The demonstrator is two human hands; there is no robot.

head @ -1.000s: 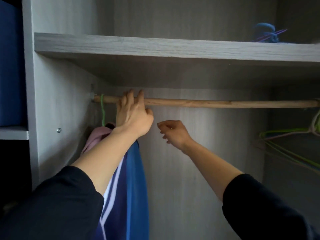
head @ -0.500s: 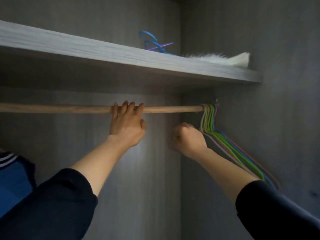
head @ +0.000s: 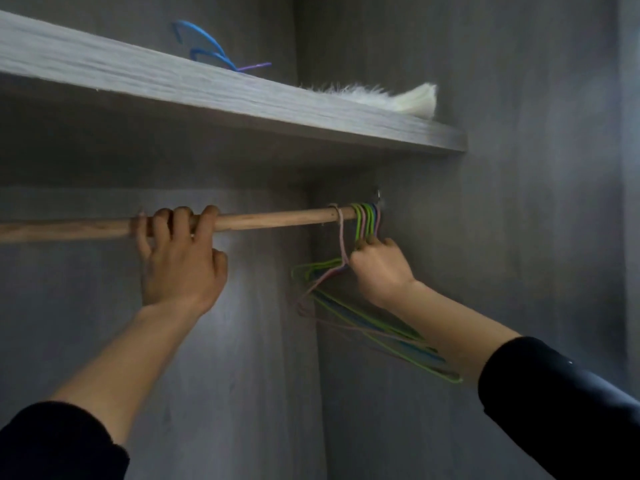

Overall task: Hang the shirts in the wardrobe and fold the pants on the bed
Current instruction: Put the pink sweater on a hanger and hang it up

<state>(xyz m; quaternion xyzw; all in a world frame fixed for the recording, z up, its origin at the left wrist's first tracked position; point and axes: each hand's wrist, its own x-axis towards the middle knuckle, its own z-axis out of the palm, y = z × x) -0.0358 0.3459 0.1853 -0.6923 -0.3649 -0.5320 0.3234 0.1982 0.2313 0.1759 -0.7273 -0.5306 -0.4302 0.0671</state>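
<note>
A wooden rail (head: 277, 218) runs across the grey wardrobe. My left hand (head: 180, 258) grips the rail from below, fingers curled over it. At the rail's right end hang several thin empty hangers (head: 367, 220) in green, pink and blue. My right hand (head: 381, 268) is closed around their necks just under the hooks. One pink hanger (head: 341, 237) hangs a little apart to the left of the bunch. No shirt or pants are in view.
A grey shelf (head: 242, 98) sits above the rail, carrying blue and purple hangers (head: 207, 50) and a white furry item (head: 391, 98). The wardrobe's right side wall (head: 519, 202) stands just beyond the hangers.
My view turned right, away from the hung blue and pink shirts. My left hand slid right along the rail and now grips it. My right hand reached the hanger bunch and closed on it.
</note>
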